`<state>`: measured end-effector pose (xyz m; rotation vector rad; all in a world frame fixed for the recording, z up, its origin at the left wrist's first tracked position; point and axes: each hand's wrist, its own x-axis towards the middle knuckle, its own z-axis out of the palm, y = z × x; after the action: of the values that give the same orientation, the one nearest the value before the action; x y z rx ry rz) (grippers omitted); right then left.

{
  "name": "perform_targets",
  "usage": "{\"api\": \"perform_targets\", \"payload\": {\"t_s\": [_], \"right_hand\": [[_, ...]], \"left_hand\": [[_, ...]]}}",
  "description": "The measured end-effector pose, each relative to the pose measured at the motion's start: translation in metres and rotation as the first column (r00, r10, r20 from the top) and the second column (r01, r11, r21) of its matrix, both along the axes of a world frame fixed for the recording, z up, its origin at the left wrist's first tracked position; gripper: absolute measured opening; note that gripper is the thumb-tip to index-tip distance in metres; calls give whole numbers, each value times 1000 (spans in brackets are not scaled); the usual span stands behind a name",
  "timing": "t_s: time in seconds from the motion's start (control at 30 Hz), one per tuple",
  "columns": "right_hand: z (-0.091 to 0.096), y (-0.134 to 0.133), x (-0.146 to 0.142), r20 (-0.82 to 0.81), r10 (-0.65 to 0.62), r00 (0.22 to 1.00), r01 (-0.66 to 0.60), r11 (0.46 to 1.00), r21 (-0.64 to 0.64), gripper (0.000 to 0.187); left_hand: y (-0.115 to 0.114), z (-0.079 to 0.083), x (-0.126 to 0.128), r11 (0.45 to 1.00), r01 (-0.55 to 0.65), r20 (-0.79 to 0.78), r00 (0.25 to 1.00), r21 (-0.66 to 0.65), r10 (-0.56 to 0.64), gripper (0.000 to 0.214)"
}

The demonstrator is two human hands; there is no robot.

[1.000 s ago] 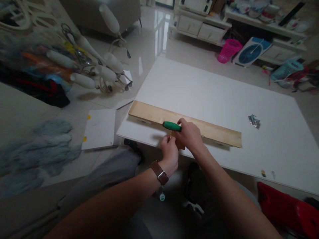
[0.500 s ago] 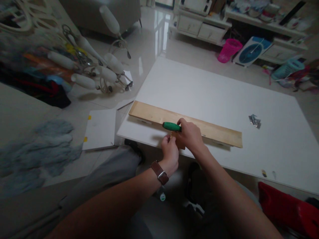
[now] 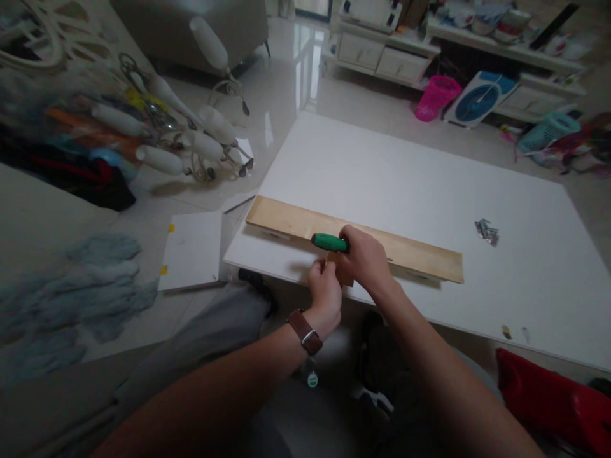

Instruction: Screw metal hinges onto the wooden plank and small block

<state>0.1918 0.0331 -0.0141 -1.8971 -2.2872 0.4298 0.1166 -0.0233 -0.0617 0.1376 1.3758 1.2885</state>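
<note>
A long wooden board [image 3: 291,219] lies across the near left part of a large white panel [image 3: 405,172]. My right hand [image 3: 365,254] is closed around a screwdriver [image 3: 329,242]; its green handle points left and a bit of the shaft shows to the right of the hand. Just below, my left hand [image 3: 326,289] pinches a small brown wooden piece [image 3: 344,275] by the near edge of the long board. The right hand partly covers this piece, so I cannot tell whether it is joined to the board.
A small heap of metal hardware [image 3: 487,231] rests on the panel's right side. Left of the panel, a smaller white board [image 3: 191,251] lies on the floor near a chandelier [image 3: 191,137]. A red object [image 3: 548,401] sits at lower right, a pink basket [image 3: 436,98] beyond.
The view has shifted very slightly. Both hands keep their hold, and the screwdriver and boards stay in nearly the same place.
</note>
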Motion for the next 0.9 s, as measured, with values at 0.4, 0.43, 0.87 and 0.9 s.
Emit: {"api": "perform_targets", "payload": {"t_s": [0.4, 0.43, 0.87, 0.9], "right_hand": [[15, -4, 6, 68, 31, 997, -32, 999, 18, 20], [16, -5, 8, 69, 31, 997, -33, 999, 26, 20], [18, -10, 37, 100, -33, 994, 24, 996, 91, 20], [17, -11, 40, 88, -34, 996, 26, 995, 94, 20]], "left_hand": [[0, 11, -3, 998, 33, -68, 997, 46, -30, 9], [0, 14, -3, 998, 35, -77, 997, 42, -32, 8], [-2, 25, 0, 989, 93, -137, 988, 115, -77, 12], [-2, 25, 1, 987, 100, -143, 986, 129, -81, 12]]}}
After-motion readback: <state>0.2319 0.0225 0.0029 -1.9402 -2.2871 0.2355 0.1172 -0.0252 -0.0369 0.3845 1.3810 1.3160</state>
